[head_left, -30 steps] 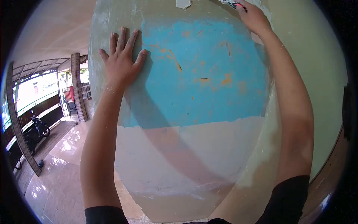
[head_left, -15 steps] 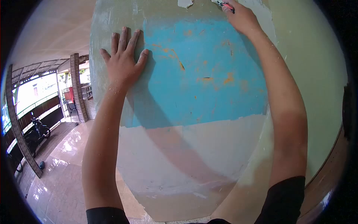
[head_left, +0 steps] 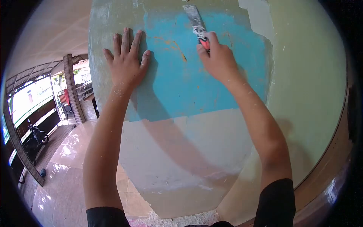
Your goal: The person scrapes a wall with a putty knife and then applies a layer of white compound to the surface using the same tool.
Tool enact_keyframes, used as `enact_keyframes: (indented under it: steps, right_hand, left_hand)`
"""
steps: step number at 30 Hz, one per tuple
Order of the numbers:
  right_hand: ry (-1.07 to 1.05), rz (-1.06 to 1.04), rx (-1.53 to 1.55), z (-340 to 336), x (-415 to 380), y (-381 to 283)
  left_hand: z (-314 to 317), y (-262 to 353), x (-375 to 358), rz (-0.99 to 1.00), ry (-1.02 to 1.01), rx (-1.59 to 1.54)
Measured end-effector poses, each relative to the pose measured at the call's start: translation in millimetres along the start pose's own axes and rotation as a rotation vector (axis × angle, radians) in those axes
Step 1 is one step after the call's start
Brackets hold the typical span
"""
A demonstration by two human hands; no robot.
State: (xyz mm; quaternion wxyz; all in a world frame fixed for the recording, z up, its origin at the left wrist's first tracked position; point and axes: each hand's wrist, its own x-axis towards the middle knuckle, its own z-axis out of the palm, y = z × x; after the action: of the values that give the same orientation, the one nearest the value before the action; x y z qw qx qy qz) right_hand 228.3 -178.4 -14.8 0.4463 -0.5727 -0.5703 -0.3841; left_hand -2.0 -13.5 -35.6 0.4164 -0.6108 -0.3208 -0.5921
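Observation:
My right hand [head_left: 218, 56] is closed around the red and black handle of a putty knife [head_left: 194, 18]. Its blade, smeared with white residue, points up and left at the top edge of the blue patch [head_left: 170, 90] on the wall. With fingers spread, my left hand [head_left: 127, 60] lies flat on the greenish wall, its thumb side by the patch's left edge. Orange scuffs mark the blue. Below it comes a bare pale band [head_left: 189, 147]. Peeled coating shows a light area [head_left: 259, 19] at upper right.
White flakes [head_left: 181, 219] lie on the floor at the wall's foot. Glossy tiles [head_left: 64, 166] stretch to the left, with a pillar [head_left: 73, 90] and a parked motorcycle [head_left: 36, 136] beyond. A brown edge [head_left: 321, 178] borders the green wall at right.
My right hand has moved left and down with the putty knife, whose blade now shows fully. A loose flake near the top is out of view. My left hand stays in place.

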Motion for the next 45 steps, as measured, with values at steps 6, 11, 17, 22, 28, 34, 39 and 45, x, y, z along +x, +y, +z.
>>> enact_keyframes:
  steps: [6, 11, 17, 22, 28, 34, 39, 45]
  right_hand:
    - [0.259, -0.051, 0.088, 11, 32, -12]
    - [0.226, -0.063, -0.113, -6, 89, -7]
    - [0.172, 0.039, -0.084, -5, 77, -11]
    - [0.082, -0.051, -0.079, 16, 15, -12]
    - [-0.027, -0.086, 0.039, 4, -25, -24]
    - [-0.164, -0.005, 0.577, 8, -43, -23]
    - [-0.595, 0.231, 0.983, -29, -42, -35]
    - [0.021, -0.383, 0.166, -17, 3, 44]
  left_hand:
    - [-9, -3, -7, 0.041, -0.053, 0.021]
    - [-13, -15, -17, 0.122, -0.076, -0.026]
    - [-21, -19, -25, 0.122, -0.154, -0.01]
    - [-25, 11, -31, 0.029, -0.173, -0.019]
    - [-54, 87, -34, 0.06, -0.301, -0.397]
    - [-77, 111, -23, -0.071, -0.427, -0.858]
    - [-89, 110, -6, -0.18, -0.513, -0.738]
    - [-92, 108, 9, -0.19, -0.567, -0.243]
